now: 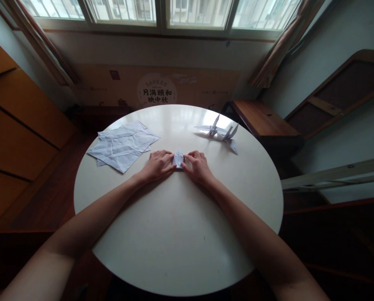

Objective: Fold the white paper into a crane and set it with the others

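Your forearms reach in over the round white desk (174, 234), where the left hand (157, 165) and right hand (197, 166) pinch a small folded paper piece (178, 158) flat between them at mid-desk. It looks featherlight, thin and easily creased, so hold its edges with fingertips. Loose sheets (122, 147) lie far left, finished cranes (221, 133) far right.

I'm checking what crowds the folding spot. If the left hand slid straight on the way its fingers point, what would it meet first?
The left hand points rightward, so it would meet the small white folded paper piece it already touches, then probably the right hand just beyond on the round white table.
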Available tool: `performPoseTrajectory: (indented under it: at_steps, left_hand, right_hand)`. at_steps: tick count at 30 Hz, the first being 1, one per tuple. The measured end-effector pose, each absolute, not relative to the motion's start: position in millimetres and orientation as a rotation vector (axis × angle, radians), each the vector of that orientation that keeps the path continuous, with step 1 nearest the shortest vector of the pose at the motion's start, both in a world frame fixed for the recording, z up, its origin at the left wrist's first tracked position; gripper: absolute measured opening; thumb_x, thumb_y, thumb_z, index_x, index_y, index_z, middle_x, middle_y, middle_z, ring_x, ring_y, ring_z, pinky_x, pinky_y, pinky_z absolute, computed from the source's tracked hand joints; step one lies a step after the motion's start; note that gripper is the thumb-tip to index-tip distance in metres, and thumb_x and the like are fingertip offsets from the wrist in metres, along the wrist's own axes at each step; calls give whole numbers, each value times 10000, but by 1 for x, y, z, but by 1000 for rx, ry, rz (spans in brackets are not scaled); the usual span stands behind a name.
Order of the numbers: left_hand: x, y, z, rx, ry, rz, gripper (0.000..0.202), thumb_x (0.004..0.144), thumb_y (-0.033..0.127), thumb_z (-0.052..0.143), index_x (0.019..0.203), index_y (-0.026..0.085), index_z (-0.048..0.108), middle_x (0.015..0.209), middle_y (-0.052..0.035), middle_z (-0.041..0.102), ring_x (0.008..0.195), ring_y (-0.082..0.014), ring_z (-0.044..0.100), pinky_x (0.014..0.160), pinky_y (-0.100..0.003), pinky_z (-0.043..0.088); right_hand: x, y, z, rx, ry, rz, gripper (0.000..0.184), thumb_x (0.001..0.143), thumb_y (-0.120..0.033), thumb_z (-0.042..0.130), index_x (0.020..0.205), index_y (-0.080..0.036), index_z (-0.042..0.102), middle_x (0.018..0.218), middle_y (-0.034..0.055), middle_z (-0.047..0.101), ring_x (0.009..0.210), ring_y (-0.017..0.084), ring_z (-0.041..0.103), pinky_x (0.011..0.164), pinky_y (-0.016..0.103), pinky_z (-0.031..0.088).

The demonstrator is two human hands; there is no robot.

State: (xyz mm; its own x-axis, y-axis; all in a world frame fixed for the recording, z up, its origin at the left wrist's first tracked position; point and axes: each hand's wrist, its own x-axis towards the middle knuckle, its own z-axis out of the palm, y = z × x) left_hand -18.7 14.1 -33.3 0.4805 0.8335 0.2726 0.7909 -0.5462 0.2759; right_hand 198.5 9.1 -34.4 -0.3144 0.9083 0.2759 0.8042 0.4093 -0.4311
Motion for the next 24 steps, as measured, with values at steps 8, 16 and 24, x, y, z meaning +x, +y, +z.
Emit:
performPoseTrajectory:
  at_steps: [8, 16, 24]
  left_hand:
    - [-19, 15, -35, 2615, 1423, 591, 414, 956, 442, 562, 1290, 200, 600, 1312, -117, 600, 1216, -301, 536, 1023, -468, 360]
    - [-19, 15, -34, 2614, 1429, 575, 418, 962, 450, 547, 1295, 202, 594, 1322, -117, 599, 1222, -292, 533, 1026, -463, 352]
    - [-19, 14, -32, 2577, 1411, 591, 460, 952, 460, 568, 1337, 207, 566, 1312, -117, 607, 1240, -298, 539, 1037, -463, 359]
  right_hand:
    - [199, 10, -36, -1440, -2191, 291, 358, 915, -387, 613, 1210, -204, 703, 1170, 137, 589, 1098, 313, 472, 1016, 487, 414]
    - [199, 11, -38, -1426, -2185, 271, 339, 909, -381, 616, 1190, -214, 708, 1158, 130, 590, 1082, 308, 476, 1001, 481, 425]
    - [200, 11, -38, -1408, -2166, 288, 353, 898, -378, 628, 1203, -212, 691, 1151, 132, 609, 1096, 317, 499, 995, 486, 423]
